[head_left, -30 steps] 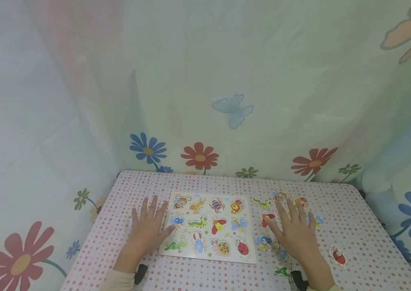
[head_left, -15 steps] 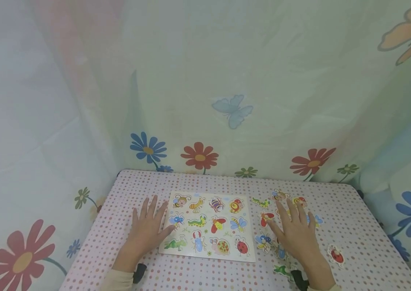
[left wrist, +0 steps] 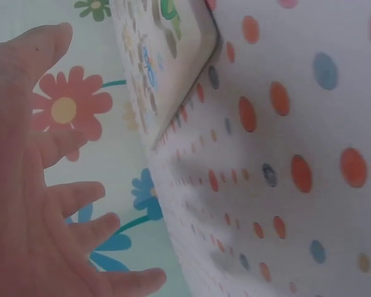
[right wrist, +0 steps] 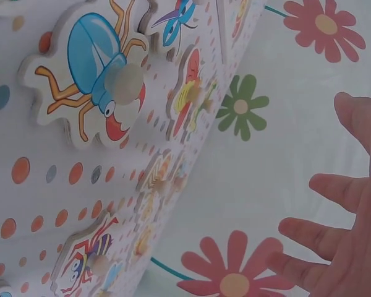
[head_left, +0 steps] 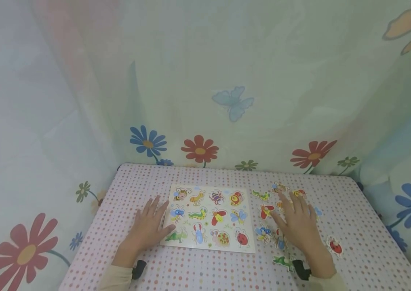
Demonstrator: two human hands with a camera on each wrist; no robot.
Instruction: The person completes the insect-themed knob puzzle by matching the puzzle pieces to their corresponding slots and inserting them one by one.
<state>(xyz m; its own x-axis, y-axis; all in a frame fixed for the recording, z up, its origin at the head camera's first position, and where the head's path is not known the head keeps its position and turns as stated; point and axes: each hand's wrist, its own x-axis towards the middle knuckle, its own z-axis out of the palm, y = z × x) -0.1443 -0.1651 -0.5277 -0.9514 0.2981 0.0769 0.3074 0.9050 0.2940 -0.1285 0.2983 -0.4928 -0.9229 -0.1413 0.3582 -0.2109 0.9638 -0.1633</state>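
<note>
We see a pale wooden puzzle board (head_left: 209,220) lying flat near the middle of the bench, printed with twelve insect pictures in rows. Loose insect pieces (head_left: 263,233) with small pegs lie scattered face up toward the bench's right edge, among them a blue beetle piece (right wrist: 93,74) and a ladybird piece (head_left: 335,246).

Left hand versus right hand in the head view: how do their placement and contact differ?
The left hand lies flat on the dotted tablecloth, its thumb against the left edge of the wooden insect puzzle board. The right hand lies apart from the board, over the loose insect puzzle pieces, covering some. Both have spread, straight fingers and pinch nothing.
</note>
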